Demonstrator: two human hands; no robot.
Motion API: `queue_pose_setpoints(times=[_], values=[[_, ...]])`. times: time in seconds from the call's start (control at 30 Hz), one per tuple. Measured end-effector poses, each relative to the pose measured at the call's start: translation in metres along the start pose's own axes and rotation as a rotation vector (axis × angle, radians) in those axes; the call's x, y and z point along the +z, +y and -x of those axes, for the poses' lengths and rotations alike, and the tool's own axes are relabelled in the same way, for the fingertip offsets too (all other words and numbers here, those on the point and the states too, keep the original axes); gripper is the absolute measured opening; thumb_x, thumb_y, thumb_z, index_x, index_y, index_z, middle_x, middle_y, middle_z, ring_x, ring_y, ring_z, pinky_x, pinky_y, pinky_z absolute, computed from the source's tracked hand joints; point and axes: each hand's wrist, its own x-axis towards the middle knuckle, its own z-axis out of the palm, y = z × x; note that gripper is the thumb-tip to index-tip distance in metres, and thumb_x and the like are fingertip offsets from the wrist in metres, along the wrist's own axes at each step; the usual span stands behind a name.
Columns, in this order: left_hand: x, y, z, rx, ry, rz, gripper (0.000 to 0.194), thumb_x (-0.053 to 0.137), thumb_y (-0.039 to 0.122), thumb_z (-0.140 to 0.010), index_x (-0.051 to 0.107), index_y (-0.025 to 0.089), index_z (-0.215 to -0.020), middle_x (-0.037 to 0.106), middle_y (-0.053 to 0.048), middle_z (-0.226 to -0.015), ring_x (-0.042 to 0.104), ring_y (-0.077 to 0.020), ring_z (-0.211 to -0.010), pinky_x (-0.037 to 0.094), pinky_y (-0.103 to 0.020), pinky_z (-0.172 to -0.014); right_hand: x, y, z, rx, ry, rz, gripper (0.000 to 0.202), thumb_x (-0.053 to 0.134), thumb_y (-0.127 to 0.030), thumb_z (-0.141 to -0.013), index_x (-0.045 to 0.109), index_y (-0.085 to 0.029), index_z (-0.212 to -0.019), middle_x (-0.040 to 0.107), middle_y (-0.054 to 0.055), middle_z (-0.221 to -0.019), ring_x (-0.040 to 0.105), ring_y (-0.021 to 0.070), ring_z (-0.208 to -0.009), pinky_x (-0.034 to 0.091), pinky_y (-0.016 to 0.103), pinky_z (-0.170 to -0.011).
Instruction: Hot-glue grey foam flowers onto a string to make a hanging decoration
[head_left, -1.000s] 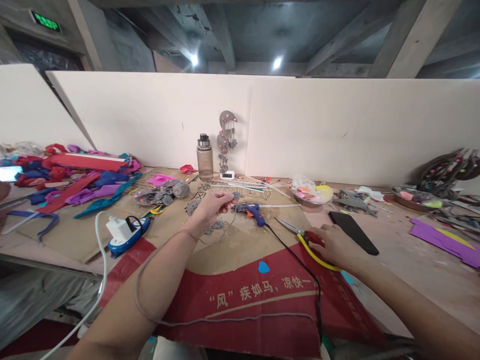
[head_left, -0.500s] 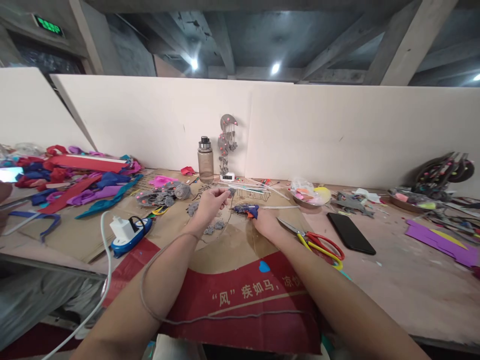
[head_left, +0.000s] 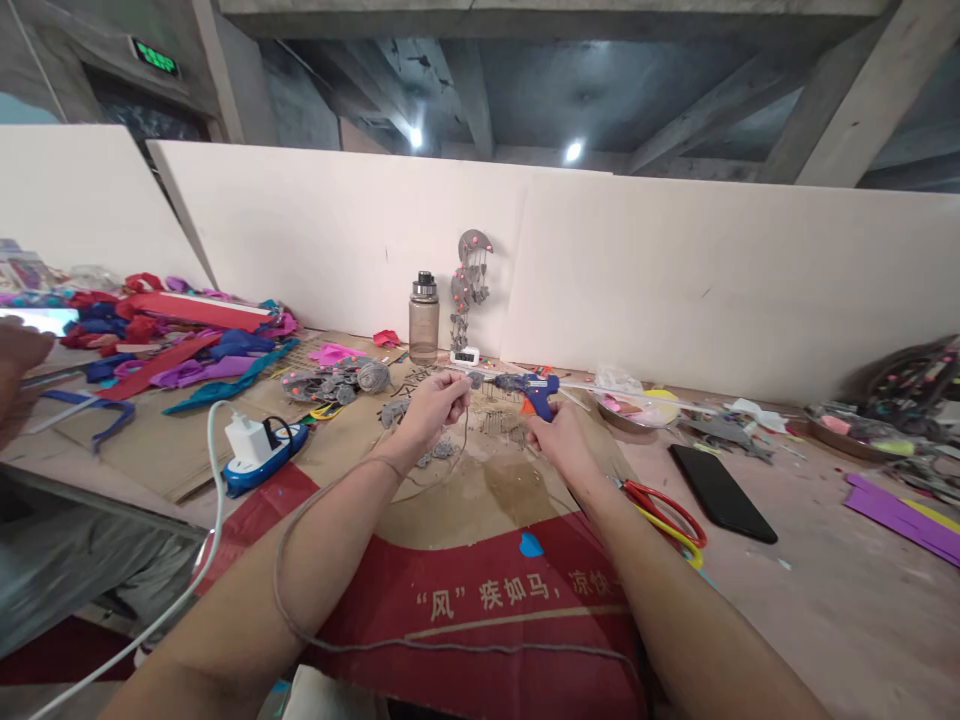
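Observation:
My left hand [head_left: 439,405] pinches a small grey piece [head_left: 475,380], too small to make out fully, with grey cord [head_left: 465,432] hanging below it. My right hand [head_left: 559,435] is closed round the handle of a blue glue gun [head_left: 541,392] with an orange trigger. The gun's nozzle points left, at or very near the grey piece; whether they touch I cannot tell. A long glue stick [head_left: 637,396] juts from its back. More grey cord loops round my left forearm and across the red-and-brown cardboard [head_left: 480,510]. Small grey pieces [head_left: 437,452] lie below my left hand.
Red-and-yellow scissors [head_left: 667,515] and a black phone [head_left: 721,492] lie right of my right arm. A blue power strip [head_left: 266,460] with a white cable sits left. Behind stand a bottle [head_left: 424,320] and a grey hanging ornament [head_left: 471,280]. Another person's hand [head_left: 22,355] shows far left.
My right hand has lifted the glue gun off the cardboard and brought its nozzle up to the grey piece. My left hand still holds that piece. The view has shifted slightly.

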Motion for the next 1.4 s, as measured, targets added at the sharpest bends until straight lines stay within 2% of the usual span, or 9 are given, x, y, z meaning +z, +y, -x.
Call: queue_pose_setpoints(times=[0.1, 0.23, 0.33, 0.47, 0.53, 0.67, 0.83, 1.07, 1.4], values=[[-0.003, -0.002, -0.001, 0.020, 0.059, -0.009, 0.035, 0.069, 0.040, -0.071, 0.047, 0.015, -0.059, 0.045, 0.005, -0.049, 0.029, -0.0012, -0.037, 0.013, -0.019, -0.039, -0.004, -0.001, 0.000, -0.006, 0.056, -0.239, 0.022, 0.050, -0.032, -0.077, 0.052, -0.021, -0.096, 0.062, 0.001, -0.067, 0.059, 0.0176, -0.058, 0.044, 0.027, -0.055], [-0.007, -0.002, -0.004, 0.042, 0.111, 0.026, 0.034, 0.070, 0.037, -0.069, 0.047, 0.015, -0.055, 0.042, 0.006, -0.049, 0.027, -0.0008, -0.037, 0.012, -0.020, -0.039, -0.003, -0.008, 0.006, -0.162, 0.105, -0.395, 0.020, 0.049, -0.043, -0.083, 0.048, -0.025, -0.090, 0.055, -0.003, -0.065, 0.057, 0.0165, -0.060, 0.046, 0.028, -0.061], [-0.009, -0.002, -0.006, 0.003, 0.157, 0.059, 0.034, 0.071, 0.036, -0.066, 0.045, 0.016, -0.056, 0.043, 0.006, -0.050, 0.027, -0.0006, -0.036, 0.011, -0.020, -0.039, -0.001, -0.018, 0.016, -0.187, 0.018, -0.476, 0.022, 0.048, -0.045, -0.084, 0.043, -0.026, -0.094, 0.054, -0.003, -0.065, 0.054, 0.0164, -0.057, 0.047, 0.030, -0.059], [-0.011, -0.003, -0.008, -0.059, 0.186, 0.098, 0.034, 0.073, 0.035, -0.063, 0.046, 0.016, -0.058, 0.044, 0.006, -0.050, 0.027, -0.0011, -0.036, 0.009, -0.020, -0.039, 0.001, -0.032, 0.030, -0.228, -0.097, -0.557, 0.023, 0.049, -0.042, -0.082, 0.041, -0.027, -0.099, 0.062, 0.001, -0.084, 0.050, 0.0144, -0.055, 0.045, 0.029, -0.052], [-0.011, -0.002, -0.009, -0.078, 0.190, 0.116, 0.034, 0.074, 0.034, -0.062, 0.046, 0.016, -0.059, 0.044, 0.006, -0.049, 0.027, -0.0010, -0.035, 0.009, -0.020, -0.039, 0.002, -0.034, 0.033, -0.245, -0.107, -0.556, 0.026, 0.050, -0.041, -0.081, 0.041, -0.027, -0.101, 0.062, 0.000, -0.083, 0.049, 0.0135, -0.054, 0.044, 0.028, -0.051], [-0.010, 0.004, -0.007, -0.103, 0.211, 0.133, 0.033, 0.073, 0.032, -0.063, 0.045, 0.016, -0.058, 0.043, 0.006, -0.048, 0.026, -0.0010, -0.034, 0.009, -0.021, -0.039, 0.005, -0.028, 0.032, -0.265, -0.090, -0.519, 0.028, 0.052, -0.045, -0.082, 0.047, -0.022, -0.099, 0.054, -0.004, -0.067, 0.047, 0.0124, -0.053, 0.043, 0.027, -0.051], [-0.008, 0.007, -0.005, -0.087, 0.239, 0.127, 0.031, 0.072, 0.031, -0.064, 0.045, 0.016, -0.058, 0.043, 0.006, -0.048, 0.026, -0.0013, -0.034, 0.009, -0.021, -0.039, 0.010, -0.019, 0.029, -0.275, -0.106, -0.511, 0.026, 0.054, -0.044, -0.084, 0.049, -0.022, -0.098, 0.052, -0.004, -0.066, 0.048, 0.0125, -0.055, 0.043, 0.027, -0.052], [-0.008, 0.003, -0.003, -0.036, 0.203, 0.055, 0.032, 0.069, 0.030, -0.067, 0.045, 0.016, -0.053, 0.040, 0.006, -0.047, 0.024, -0.0014, -0.035, 0.008, -0.022, -0.040, 0.011, -0.016, 0.030, -0.290, -0.096, -0.410, 0.025, 0.052, -0.043, -0.087, 0.049, -0.022, -0.100, 0.051, -0.003, -0.067, 0.050, 0.0140, -0.058, 0.045, 0.030, -0.055], [-0.006, 0.005, -0.003, -0.048, 0.212, 0.069, 0.031, 0.069, 0.029, -0.068, 0.045, 0.016, -0.054, 0.040, 0.006, -0.047, 0.024, -0.0016, -0.035, 0.009, -0.022, -0.040, 0.016, -0.009, 0.024, -0.297, -0.077, -0.418, 0.024, 0.053, -0.043, -0.086, 0.049, -0.024, -0.100, 0.055, -0.001, -0.073, 0.051, 0.0147, -0.057, 0.046, 0.030, -0.053]])
